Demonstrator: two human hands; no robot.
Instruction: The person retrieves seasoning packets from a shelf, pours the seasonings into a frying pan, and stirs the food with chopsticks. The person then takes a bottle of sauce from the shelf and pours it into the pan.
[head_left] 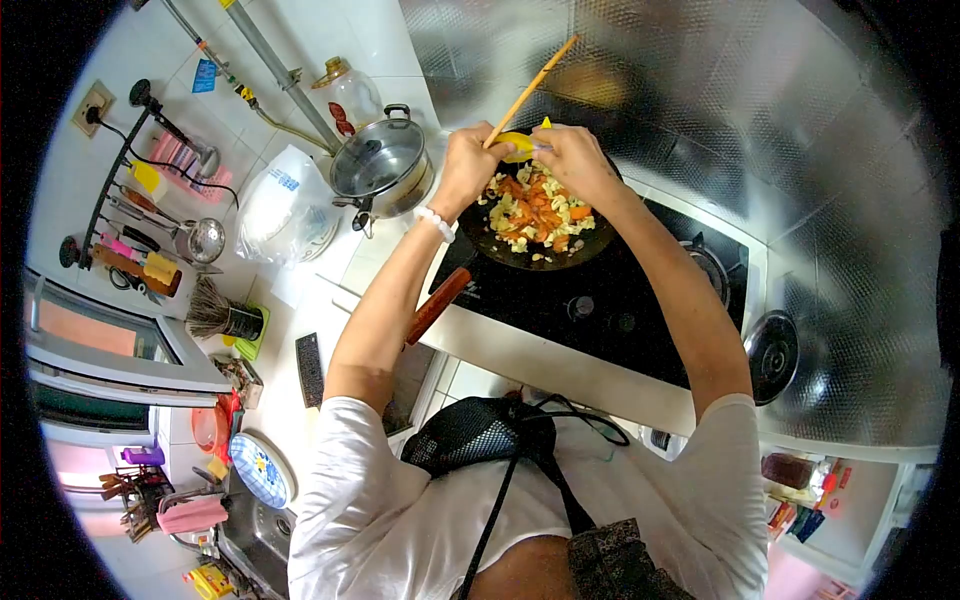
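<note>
My left hand (468, 165), with a white bead bracelet at the wrist, is closed around long wooden chopsticks (532, 88) that slant up to the right. Its fingertips also meet a small yellow packet (518, 147). My right hand (575, 163) pinches the packet's other side. Both hands are over the far edge of a dark frying pan (500, 255). Inside the pan lie chopped tomato (540, 212) and pale yellow pieces that look like scrambled egg (512, 232). The pan's wooden handle (440, 304) points toward me, below my left forearm. What the packet holds is hidden.
The pan stands on a black gas hob (540, 300) with a second burner (706, 272) at right. Left of it are a lidded pot (382, 170) and a plastic bag (285, 205). Utensils hang on a wall rack (105, 190). A patterned plate (262, 470) is near the sink (255, 530).
</note>
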